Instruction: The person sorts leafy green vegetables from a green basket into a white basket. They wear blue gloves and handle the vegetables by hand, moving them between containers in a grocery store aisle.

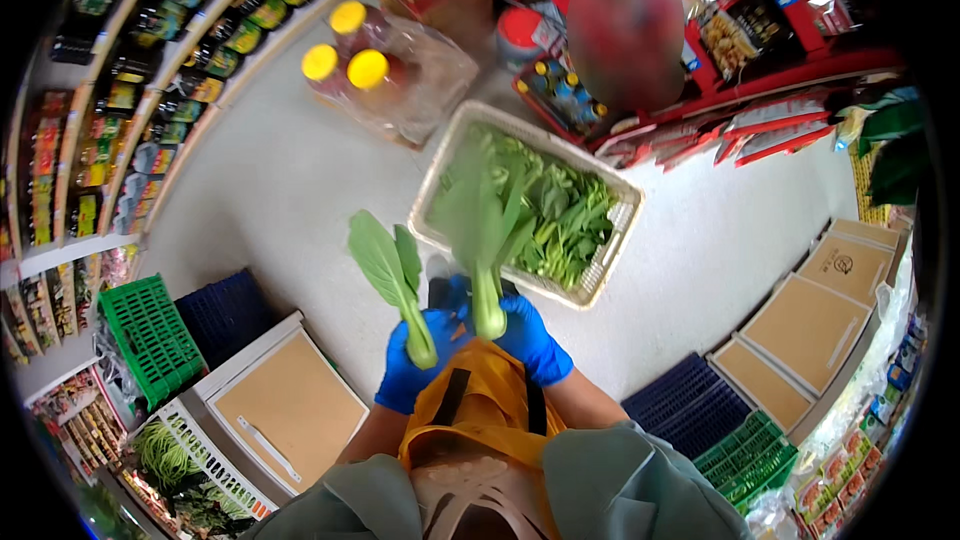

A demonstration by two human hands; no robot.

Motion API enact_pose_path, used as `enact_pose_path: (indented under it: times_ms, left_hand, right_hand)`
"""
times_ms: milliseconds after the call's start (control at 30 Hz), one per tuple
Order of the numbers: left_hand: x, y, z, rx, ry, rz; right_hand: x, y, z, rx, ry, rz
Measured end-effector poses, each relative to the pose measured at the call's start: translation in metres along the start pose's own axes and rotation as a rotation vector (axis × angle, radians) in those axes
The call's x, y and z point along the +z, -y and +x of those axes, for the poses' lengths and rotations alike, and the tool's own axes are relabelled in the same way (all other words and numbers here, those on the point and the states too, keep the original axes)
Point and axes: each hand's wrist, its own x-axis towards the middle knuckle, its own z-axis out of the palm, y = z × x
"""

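My left hand (397,382), in a blue glove, holds a small stalk of leafy greens (381,261), likely bok choy, by its pale base, with the leaves pointing away from me. Close beside it, my right hand (538,349), also gloved in blue, grips a larger bok choy (489,307) near its thick white-green base. The leaves of this one are blurred and rise over the near left part of a white plastic crate (624,236). Inside that crate lies a heap of leafy greens (574,202). An orange apron (487,382) covers my front.
Several yellow-capped jars (367,70) stand on the floor beyond the crate. Shelves of bottles (161,22) line the left; a red rack (787,82) holds packets. Green crates (154,337), blue crates (686,405) and brown-topped cabinets (292,405) flank me. A blurred oval hides part of the rack.
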Motion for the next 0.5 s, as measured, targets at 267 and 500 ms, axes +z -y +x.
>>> enact_pose_path:
  times_ms: [267, 500]
  left_hand:
    - [0.052, -0.020, -0.046, 0.070, 0.003, 0.219]
    - [0.101, -0.059, -0.068, 0.194, 0.043, 0.577]
  right_hand:
    - [0.150, -0.039, -0.025, -0.289, -0.433, -1.098]
    - [0.211, -0.086, -0.029, -0.782, -0.512, -1.891]
